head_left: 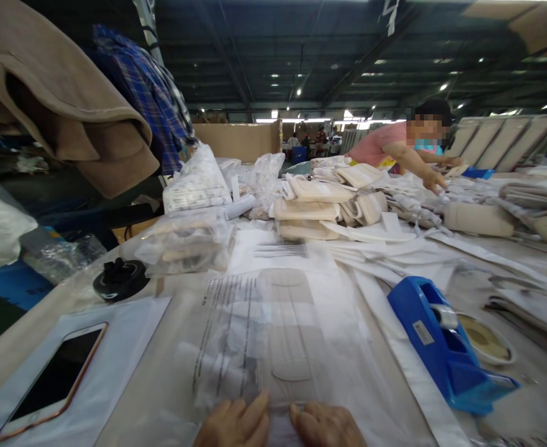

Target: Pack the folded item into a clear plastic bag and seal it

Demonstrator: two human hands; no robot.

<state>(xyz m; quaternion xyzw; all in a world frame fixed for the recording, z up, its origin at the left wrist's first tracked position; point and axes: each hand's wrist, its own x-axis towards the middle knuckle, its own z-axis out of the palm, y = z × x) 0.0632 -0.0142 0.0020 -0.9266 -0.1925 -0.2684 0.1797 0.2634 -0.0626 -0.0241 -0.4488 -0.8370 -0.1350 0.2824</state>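
In front of me lies a clear plastic bag (pixel 226 329) with printed text, and inside it is a flat beige fabric piece (pixel 296 335) with curved seams. My left hand (pixel 233 423) is at the bag's near edge, its fingers curled together on the plastic. Close beside it, my right hand (pixel 326 425) is closed on the same edge, with the thumb side towards the left hand. The undersides of both hands are hidden, and the bag is a little blurred. White sheets (pixel 343 310) lie under and beyond it.
A phone (pixel 59 372) rests on a white sheet at left, near a black tape roll (pixel 120 279). At right stands a blue tape dispenser (pixel 445 347). Folded beige fabric pieces (pixel 310 208) are piled at the back. A person in pink (pixel 380 146) leans over the table.
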